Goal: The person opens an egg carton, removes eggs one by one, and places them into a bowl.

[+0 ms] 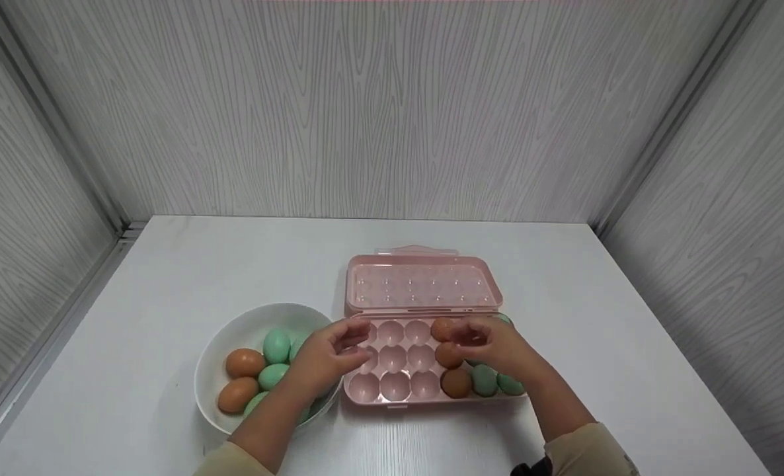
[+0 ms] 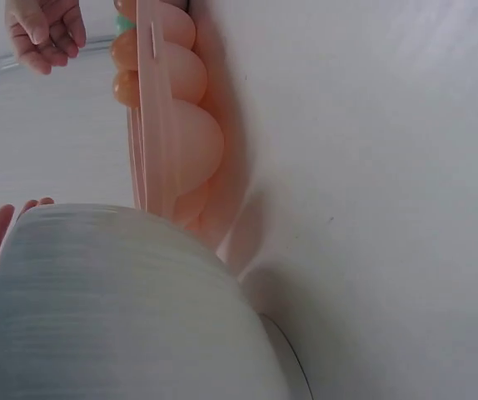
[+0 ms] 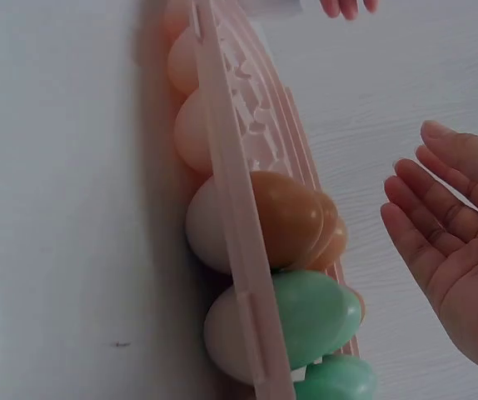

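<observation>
A pink plastic egg carton [image 1: 408,401] lies with its lid [image 1: 425,304] folded back. Brown eggs [image 1: 457,383] and green eggs [image 1: 484,381] sit in the cups on its right side, while the cups at the left show bare plastic. Over the egg-filled side hovers my right hand [image 1: 501,347], fingers loosely bent; in the right wrist view its palm [image 3: 476,267] holds nothing. My left hand [image 1: 326,360] is held above the gap between the carton and a white bowl [image 1: 208,377], its fingers relaxed and holding nothing. The bowl contains brown eggs [image 1: 245,363] and green eggs [image 1: 277,346], some hidden beneath my left arm.
Bowl and carton stand side by side on a white table [image 1: 253,258]. Wood-grain panels enclose it at the back [image 1: 365,119], left and right. The raised bowl side [image 2: 122,300] fills much of the left wrist view.
</observation>
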The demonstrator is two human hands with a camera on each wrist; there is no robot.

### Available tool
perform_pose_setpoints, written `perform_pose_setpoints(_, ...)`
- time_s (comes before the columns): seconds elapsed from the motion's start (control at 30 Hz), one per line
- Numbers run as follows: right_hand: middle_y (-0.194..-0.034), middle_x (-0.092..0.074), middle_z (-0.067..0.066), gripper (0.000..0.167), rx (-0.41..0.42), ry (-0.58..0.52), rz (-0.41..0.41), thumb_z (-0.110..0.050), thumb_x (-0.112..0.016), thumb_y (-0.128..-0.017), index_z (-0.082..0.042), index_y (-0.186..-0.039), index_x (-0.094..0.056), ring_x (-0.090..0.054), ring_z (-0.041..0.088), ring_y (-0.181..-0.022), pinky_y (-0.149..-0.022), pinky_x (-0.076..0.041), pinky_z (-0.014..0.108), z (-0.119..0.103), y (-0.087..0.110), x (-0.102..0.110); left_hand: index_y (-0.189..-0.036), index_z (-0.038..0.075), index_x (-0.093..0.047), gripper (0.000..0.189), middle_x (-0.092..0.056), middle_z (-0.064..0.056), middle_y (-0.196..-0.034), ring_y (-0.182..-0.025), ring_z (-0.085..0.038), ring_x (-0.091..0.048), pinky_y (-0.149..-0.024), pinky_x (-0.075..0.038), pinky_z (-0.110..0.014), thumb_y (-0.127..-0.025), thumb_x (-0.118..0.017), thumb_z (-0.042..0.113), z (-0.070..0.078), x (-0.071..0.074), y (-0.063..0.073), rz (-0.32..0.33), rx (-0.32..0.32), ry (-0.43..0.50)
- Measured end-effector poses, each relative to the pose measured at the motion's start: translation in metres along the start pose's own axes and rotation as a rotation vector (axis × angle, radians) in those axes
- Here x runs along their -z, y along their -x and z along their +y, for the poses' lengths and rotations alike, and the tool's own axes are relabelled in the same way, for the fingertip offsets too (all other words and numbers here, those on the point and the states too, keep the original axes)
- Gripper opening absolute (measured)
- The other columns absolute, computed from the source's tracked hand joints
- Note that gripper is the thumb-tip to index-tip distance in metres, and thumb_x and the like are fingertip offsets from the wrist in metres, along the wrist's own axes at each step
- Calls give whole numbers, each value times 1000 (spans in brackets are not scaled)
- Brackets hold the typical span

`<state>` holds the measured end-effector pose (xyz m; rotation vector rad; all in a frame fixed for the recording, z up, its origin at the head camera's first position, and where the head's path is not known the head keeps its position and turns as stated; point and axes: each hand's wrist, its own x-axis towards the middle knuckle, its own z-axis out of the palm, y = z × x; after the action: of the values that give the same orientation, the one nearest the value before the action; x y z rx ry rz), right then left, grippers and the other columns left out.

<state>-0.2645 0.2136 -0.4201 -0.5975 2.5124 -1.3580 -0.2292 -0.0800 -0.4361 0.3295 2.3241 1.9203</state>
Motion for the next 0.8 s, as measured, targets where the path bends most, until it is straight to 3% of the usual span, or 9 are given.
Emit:
perform_pose_setpoints(0.13, -101, -62, 4, 21, 30, 59, -38, -12, -67, -83, -8, -104, -65, -58, 19, -95, -81, -50, 27, 22, 4, 1, -126, 5, -52, 53, -56, -14, -122, -116, -25, -52, -98, -41, -37, -79, -72, 19, -3, -4, 1, -26, 7, -1)
perform_pose_setpoints(0.37, -102, -65, -1, 26, 48, 104, -135, -22, -72, -79, -14, -103, -66, -58, 23, -98, -82, -51, 34, 38, 10, 0, -126, 1, -51, 55, -55, -17, -124, -117, -25, -51, -98, -41, -35, -79, -72, 20, -4, -5, 1, -33, -4, 8)
perform_pose_setpoints(0.47, -100, -65, -1, 27, 41, 113, -142, -21, -74, -77, -14, -102, -67, -58, 23, -96, -83, -50, 35, 43, 11, -1, -125, 2, -52, 55, -56, -16, -123, -116, -25, -52, -98, -41, -36, -78, -72, 21, -5, -5, 1, -29, -1, 17)
perform_pose_setpoints(0.8, -92, -59, -7, 24, 31, 194, -149, -16, -74, -75, -22, -98, -70, -50, 15, -85, -70, -48, 25, 46, 13, -6, -125, 3, -53, 53, -58, -12, -121, -114, -24, -53, -97, -42, -36, -79, -72, 22, -7, -4, 1, -18, 12, 33)
